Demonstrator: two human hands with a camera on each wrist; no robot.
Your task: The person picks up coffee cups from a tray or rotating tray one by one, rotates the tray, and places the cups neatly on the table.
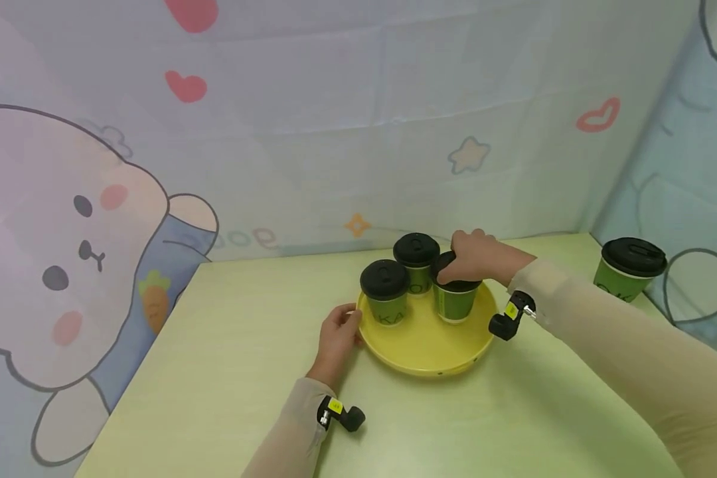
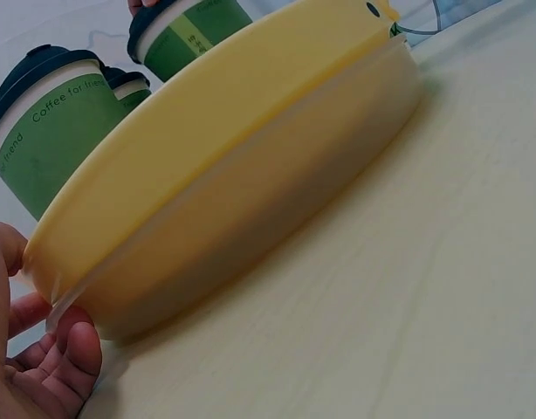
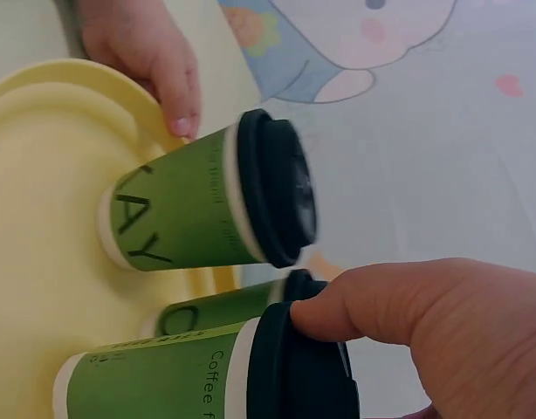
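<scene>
A round yellow tray (image 1: 427, 348) lies on the table and bears three green paper coffee cups with black lids. My right hand (image 1: 477, 256) grips the right-hand cup (image 1: 455, 305) from above by its lid, thumb against the lid's side in the right wrist view. Beside it on the tray stand a left cup (image 1: 387, 309) and a rear cup (image 1: 418, 279), both upright. At the tray's left edge, my left hand (image 1: 336, 338) holds the rim; in the left wrist view its fingers (image 2: 79, 349) curl at the rim's underside.
Another lidded green cup (image 1: 624, 282) stands apart near the table's right edge. The pale table (image 1: 263, 358) meets a printed cloth backdrop (image 1: 311, 166) behind it, and a second cloth hangs at the right.
</scene>
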